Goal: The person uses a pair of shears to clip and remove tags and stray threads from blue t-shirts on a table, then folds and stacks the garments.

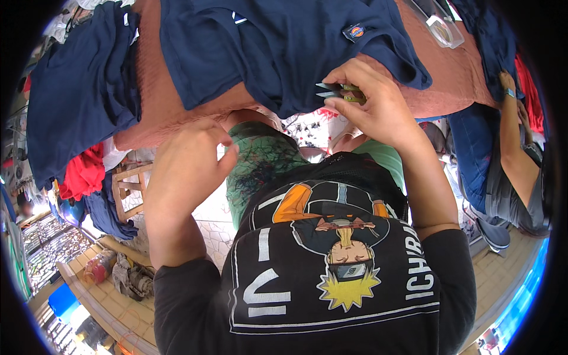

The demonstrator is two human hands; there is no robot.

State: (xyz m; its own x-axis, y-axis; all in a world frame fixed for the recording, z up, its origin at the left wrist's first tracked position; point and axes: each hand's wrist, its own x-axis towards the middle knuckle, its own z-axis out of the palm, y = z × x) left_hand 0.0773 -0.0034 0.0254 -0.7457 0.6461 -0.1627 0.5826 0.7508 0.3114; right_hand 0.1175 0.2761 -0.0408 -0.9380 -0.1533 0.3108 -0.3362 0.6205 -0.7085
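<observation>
Thread snips (346,93) with pointed blades and a yellow-green handle are in my right hand (376,97), closed around them. The blades point left, partly hidden by fingers, over the near hem of a dark navy garment (284,47). That garment lies spread on the table, with a small label patch on it. My left hand (189,165) is off the cloth, near the table's front edge and above my left thigh. Its fingers are loosely bent with the thumb apart, and no thing shows in it; some fingertips are hidden.
A brown quilted cloth (155,77) covers the table. Another navy garment (83,77) hangs over its left end. A clear plastic case (441,26) sits at the far right. To the right is a co-worker's arm (513,130). A wooden bench (106,296) stands behind me at left.
</observation>
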